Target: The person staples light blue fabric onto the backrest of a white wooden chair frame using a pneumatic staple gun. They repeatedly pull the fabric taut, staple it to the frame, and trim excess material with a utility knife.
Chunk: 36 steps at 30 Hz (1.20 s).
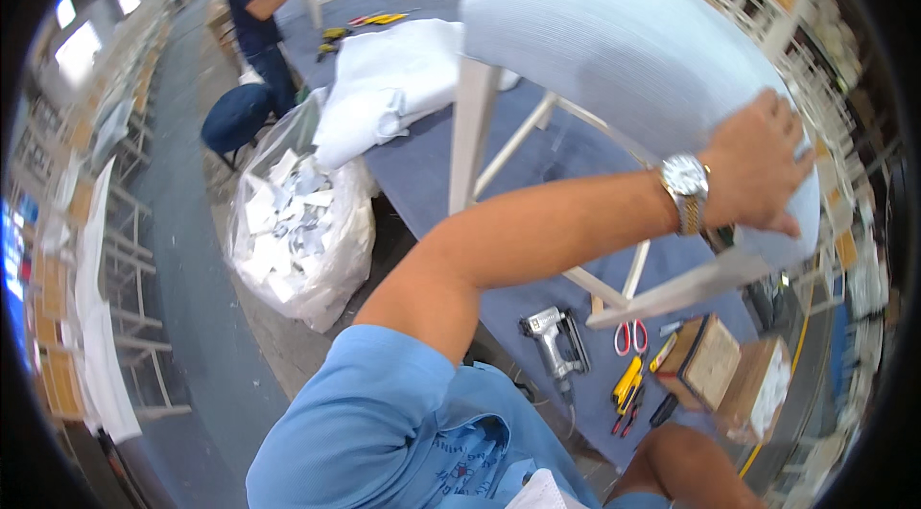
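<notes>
A white-framed chair with a pale grey-blue padded seat [614,39] lies tipped on the blue-covered table [422,173], its legs [475,125] pointing toward me. My left hand [758,168], with a wristwatch on it, reaches across and presses on the lower right edge of the seat, fingers curled over the padding. Of my right arm only a bare stretch [686,466] shows at the bottom right; the hand itself is out of sight.
A pneumatic stapler [554,336], red-handled scissors [629,336], yellow-handled tools [628,382] and two small cardboard boxes [715,360] lie below the chair. White fabric [393,82] is piled further along. A clear bag of scraps [297,221] stands by the table. Another person [254,10] works further off.
</notes>
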### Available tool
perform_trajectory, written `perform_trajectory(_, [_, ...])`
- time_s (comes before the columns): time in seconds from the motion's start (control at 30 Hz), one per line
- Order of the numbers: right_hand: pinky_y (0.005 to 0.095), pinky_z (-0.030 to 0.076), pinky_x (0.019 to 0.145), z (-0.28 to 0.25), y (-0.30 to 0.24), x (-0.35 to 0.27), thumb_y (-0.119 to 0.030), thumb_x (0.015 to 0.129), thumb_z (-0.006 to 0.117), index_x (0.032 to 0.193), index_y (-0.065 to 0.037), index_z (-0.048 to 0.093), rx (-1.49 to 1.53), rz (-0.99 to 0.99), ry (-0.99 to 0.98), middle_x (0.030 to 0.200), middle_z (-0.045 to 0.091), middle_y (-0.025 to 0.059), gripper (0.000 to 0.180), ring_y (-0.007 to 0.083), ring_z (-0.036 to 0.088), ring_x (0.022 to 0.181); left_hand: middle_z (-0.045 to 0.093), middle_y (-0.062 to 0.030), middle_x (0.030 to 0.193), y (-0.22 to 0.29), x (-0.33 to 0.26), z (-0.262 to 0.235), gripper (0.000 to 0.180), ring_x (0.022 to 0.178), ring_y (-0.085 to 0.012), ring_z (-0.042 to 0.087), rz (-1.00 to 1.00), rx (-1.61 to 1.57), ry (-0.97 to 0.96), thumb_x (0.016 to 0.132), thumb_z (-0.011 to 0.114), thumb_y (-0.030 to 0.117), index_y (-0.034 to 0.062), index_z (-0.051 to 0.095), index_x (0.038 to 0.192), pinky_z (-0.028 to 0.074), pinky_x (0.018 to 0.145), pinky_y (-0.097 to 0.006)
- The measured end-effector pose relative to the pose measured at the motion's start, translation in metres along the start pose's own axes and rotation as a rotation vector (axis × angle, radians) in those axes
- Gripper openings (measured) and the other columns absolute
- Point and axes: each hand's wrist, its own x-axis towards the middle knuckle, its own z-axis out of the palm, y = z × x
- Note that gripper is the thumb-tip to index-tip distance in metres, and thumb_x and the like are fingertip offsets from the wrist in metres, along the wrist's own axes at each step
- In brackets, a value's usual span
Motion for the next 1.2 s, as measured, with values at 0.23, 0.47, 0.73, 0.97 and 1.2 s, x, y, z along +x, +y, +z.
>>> perform_trajectory(0.23, [0.0331, 0.053, 0.064, 0.029, 0.068, 0.028, -0.023, 0.094, 0.057, 0.088, -0.004, 0.063, 0.085, 0.124, -0.265, 0.082, 0.066, 0.0084, 0.021, 0.0182, 0.065, 0.072, 0.065, -0.0241, 0.124, -0.003, 0.003, 0.006, 0.084, 0.125, -0.0383, 0.054, 0.017, -0.037, 0.09, 0.078, 0.066, 0.072, 0.0029, 0.067, 0.127, 0.036, 0.11, -0.046])
perform_trajectory(0.47, [0.0347, 0.053, 0.07, 0.026, 0.071, 0.033, -0.025, 0.097, 0.055, 0.094, -0.002, 0.064, 0.023, 0.193, -0.367, 0.09, 0.066, 0.0099, 0.024, 0.0191, 0.065, 0.08, 0.059, -0.0274, 0.135, -0.002, 0.009, 0.006, 0.087, 0.133, -0.0418, 0.052, 0.029, -0.081, 0.016, 0.082, 0.062, 0.073, 0.0051, 0.062, 0.135, 0.034, 0.117, -0.051])
perform_trajectory(0.73, [0.0364, 0.054, 0.077, 0.011, 0.062, 0.029, -0.027, 0.1, 0.052, 0.101, 0.0, 0.066, -0.063, 0.257, -0.408, 0.099, 0.067, 0.0115, 0.029, 0.02, 0.065, 0.088, 0.06, -0.0238, 0.135, 0.005, 0.011, 0.009, 0.082, 0.129, -0.0395, 0.055, 0.094, -0.01, 0.078, 0.086, 0.059, 0.073, 0.008, 0.063, 0.135, 0.038, 0.114, -0.048])
perform_trajectory(0.97, [0.038, 0.054, 0.083, -0.015, 0.01, -0.063, -0.028, 0.103, 0.05, 0.107, 0.001, 0.066, -0.191, 0.279, 0.17, 0.107, 0.067, 0.013, 0.034, 0.0208, 0.065, 0.096, 0.057, -0.0226, 0.141, 0.003, 0.002, 0.001, 0.074, 0.133, -0.0379, 0.052, 0.142, 0.049, 0.071, 0.093, 0.056, 0.067, 0.0084, 0.06, 0.139, 0.037, 0.115, -0.05])
perform_trajectory(1.2, [0.033, 0.053, 0.077, 0.099, -0.033, -0.375, -0.036, 0.103, 0.061, 0.109, 0.003, 0.071, -0.142, 1.834, 0.835, 0.099, 0.073, 0.0094, 0.04, 0.0179, 0.068, 0.087, 0.043, -0.0193, 0.157, 0.007, -0.038, -0.008, 0.069, 0.149, -0.0352, 0.036, 0.253, 0.062, -0.046, 0.093, 0.064, 0.053, 0.0161, 0.051, 0.15, 0.026, 0.122, -0.05])
